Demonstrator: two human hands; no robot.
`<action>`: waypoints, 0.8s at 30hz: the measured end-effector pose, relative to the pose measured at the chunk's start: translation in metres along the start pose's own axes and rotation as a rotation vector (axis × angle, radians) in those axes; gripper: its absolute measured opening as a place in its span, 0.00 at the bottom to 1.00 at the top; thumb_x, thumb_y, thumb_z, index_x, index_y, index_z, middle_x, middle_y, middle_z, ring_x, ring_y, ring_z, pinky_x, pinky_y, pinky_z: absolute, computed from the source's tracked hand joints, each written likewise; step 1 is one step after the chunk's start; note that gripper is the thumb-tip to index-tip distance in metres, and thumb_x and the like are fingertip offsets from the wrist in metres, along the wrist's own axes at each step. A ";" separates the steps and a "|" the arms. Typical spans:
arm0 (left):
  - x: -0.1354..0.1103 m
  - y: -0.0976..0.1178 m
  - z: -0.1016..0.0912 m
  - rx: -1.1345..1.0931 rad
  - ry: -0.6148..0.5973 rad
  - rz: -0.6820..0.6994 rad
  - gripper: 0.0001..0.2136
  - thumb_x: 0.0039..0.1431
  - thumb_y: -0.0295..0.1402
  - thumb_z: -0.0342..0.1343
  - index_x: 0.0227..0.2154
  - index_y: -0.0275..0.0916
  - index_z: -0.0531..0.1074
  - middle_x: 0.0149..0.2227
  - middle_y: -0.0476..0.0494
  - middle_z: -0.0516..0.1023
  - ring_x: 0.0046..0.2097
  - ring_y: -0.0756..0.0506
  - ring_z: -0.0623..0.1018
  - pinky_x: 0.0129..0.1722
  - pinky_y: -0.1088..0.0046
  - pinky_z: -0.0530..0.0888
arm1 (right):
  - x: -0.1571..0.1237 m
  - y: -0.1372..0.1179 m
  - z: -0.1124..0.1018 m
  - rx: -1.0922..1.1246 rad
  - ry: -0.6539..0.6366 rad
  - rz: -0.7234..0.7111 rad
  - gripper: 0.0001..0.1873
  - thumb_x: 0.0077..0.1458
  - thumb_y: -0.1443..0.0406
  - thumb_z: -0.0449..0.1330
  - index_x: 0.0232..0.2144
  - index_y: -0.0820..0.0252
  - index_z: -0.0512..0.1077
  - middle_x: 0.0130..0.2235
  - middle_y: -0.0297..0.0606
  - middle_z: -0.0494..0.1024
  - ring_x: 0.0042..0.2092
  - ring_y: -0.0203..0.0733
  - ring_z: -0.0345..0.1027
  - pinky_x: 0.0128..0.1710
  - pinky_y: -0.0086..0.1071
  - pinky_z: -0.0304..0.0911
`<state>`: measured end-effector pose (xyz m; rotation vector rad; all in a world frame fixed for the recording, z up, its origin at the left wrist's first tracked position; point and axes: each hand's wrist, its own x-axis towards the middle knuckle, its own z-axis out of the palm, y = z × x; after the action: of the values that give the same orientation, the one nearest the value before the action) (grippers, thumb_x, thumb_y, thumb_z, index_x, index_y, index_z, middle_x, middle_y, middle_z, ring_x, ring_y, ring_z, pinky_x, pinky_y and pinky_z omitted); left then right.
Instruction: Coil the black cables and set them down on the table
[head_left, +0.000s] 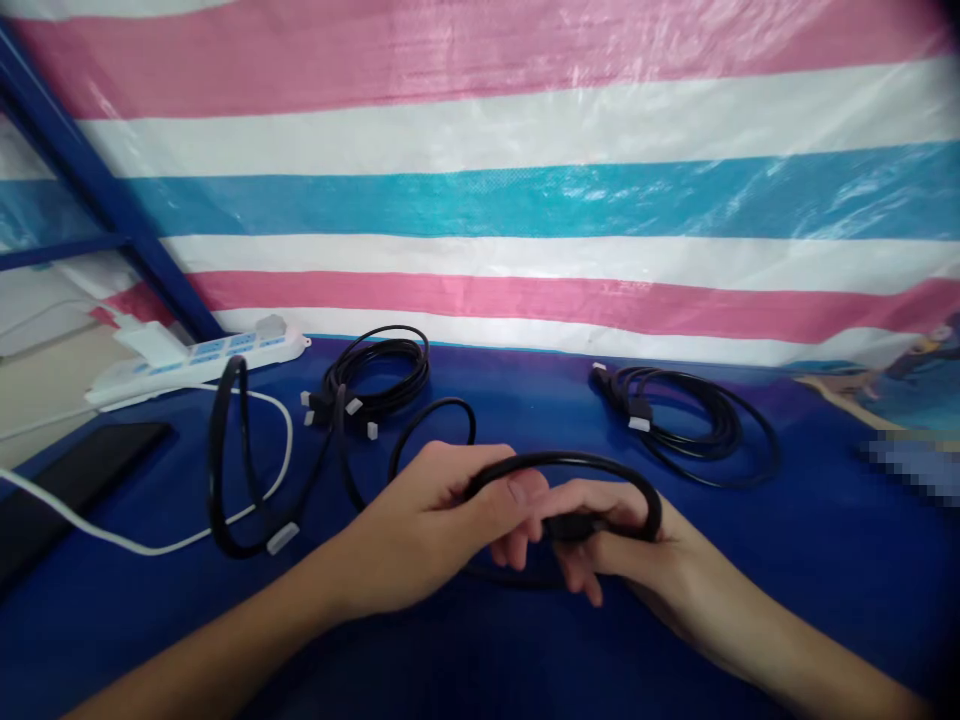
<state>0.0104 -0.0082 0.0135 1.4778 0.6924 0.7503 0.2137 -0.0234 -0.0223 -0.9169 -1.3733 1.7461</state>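
In the head view, the left hand [457, 510] pinches a black cable [570, 459] between thumb and fingers; the right hand [637, 535] grips its dark end [574, 526]. Both are over the blue worktop [525, 410], before a left coil [409, 395], a right coil [727, 420] and a power strip [281, 350].

Glossy black, round-sectioned flexible cable [566, 459], bent into a smooth arch from the left hand [461, 515] to the right hand [626, 530]. A dark connector [574, 527] sits beneath the arch in the right hand's grasp, partly hidden and blurred in outline.
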 end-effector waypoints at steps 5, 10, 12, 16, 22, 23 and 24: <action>0.007 -0.015 0.005 -0.491 0.087 0.022 0.24 0.65 0.43 0.41 0.15 0.36 0.59 0.30 0.44 0.76 0.32 0.51 0.75 0.31 0.77 0.69 | -0.002 -0.013 0.004 0.221 0.199 -0.074 0.09 0.45 0.68 0.67 0.33 0.55 0.80 0.28 0.33 0.77 0.27 0.30 0.69 0.27 0.19 0.64; 0.007 -0.028 0.009 -0.725 0.015 -0.059 0.26 0.66 0.47 0.33 0.35 0.38 0.74 0.47 0.43 0.76 0.48 0.49 0.74 0.44 0.74 0.69 | -0.006 -0.007 0.016 -0.011 0.159 -0.172 0.06 0.53 0.60 0.63 0.35 0.48 0.79 0.37 0.34 0.79 0.41 0.36 0.71 0.43 0.24 0.66; 0.006 -0.029 0.008 -0.727 -0.029 -0.079 0.27 0.66 0.48 0.33 0.34 0.38 0.75 0.48 0.44 0.75 0.48 0.47 0.74 0.47 0.71 0.68 | -0.007 -0.001 0.021 -0.102 0.102 -0.114 0.08 0.54 0.61 0.63 0.38 0.46 0.78 0.42 0.35 0.79 0.44 0.39 0.70 0.46 0.30 0.66; 0.006 -0.028 0.004 -0.570 0.016 -0.042 0.25 0.65 0.46 0.38 0.22 0.36 0.72 0.43 0.46 0.77 0.45 0.49 0.74 0.44 0.74 0.69 | -0.005 0.004 0.020 -0.028 0.049 -0.030 0.09 0.54 0.66 0.62 0.38 0.48 0.78 0.46 0.35 0.76 0.35 0.35 0.71 0.33 0.28 0.69; -0.001 -0.025 0.004 0.195 0.228 0.251 0.13 0.59 0.37 0.54 0.46 0.42 0.69 0.31 0.52 0.75 0.34 0.52 0.74 0.36 0.78 0.69 | -0.003 0.004 0.004 -0.001 -0.091 0.106 0.10 0.53 0.72 0.60 0.37 0.55 0.76 0.33 0.33 0.77 0.30 0.32 0.71 0.30 0.25 0.67; -0.003 -0.024 0.005 0.384 0.261 0.342 0.16 0.59 0.35 0.54 0.50 0.42 0.66 0.29 0.52 0.75 0.33 0.52 0.74 0.35 0.78 0.69 | -0.003 0.004 0.003 0.004 -0.119 0.135 0.11 0.53 0.72 0.60 0.38 0.56 0.75 0.32 0.33 0.77 0.31 0.33 0.71 0.30 0.24 0.67; -0.006 -0.023 0.006 0.562 0.281 0.418 0.16 0.60 0.33 0.54 0.51 0.42 0.65 0.29 0.53 0.75 0.32 0.53 0.74 0.34 0.78 0.68 | -0.004 0.005 0.002 0.012 -0.144 0.152 0.11 0.53 0.72 0.60 0.39 0.56 0.75 0.31 0.33 0.77 0.31 0.34 0.72 0.30 0.24 0.67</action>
<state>0.0121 -0.0153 -0.0093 2.0914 0.8625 1.1618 0.2128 -0.0284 -0.0262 -0.9252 -1.4127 1.9663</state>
